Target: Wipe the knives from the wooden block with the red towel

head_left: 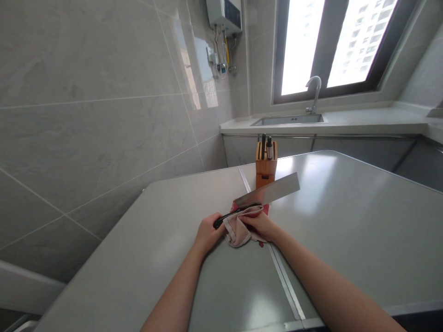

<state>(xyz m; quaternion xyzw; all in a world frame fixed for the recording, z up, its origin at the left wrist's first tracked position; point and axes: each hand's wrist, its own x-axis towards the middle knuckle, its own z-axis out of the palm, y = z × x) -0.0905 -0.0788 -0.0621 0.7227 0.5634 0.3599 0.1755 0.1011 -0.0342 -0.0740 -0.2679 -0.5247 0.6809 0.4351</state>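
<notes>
A cleaver (277,190) with a broad shiny blade is held above the table, its blade pointing to the right and away from me. My left hand (209,232) is closed round its black handle (219,222). My right hand (260,225) grips a pink and white cloth (238,232), which is bunched against the lower edge of the cleaver near the handle. Part of the cloth hangs below the fingers. Just behind the blade stands a wooden knife block (266,165) with black-handled tools in its slots; the blade hides its lower part.
The pale folding table (173,221) has a metal seam (287,286) running across it. Beyond it are a counter with a sink (290,120), a faucet (314,92) and a window. A tiled wall (104,124) rises at the left, with a water heater (224,16) mounted in the corner.
</notes>
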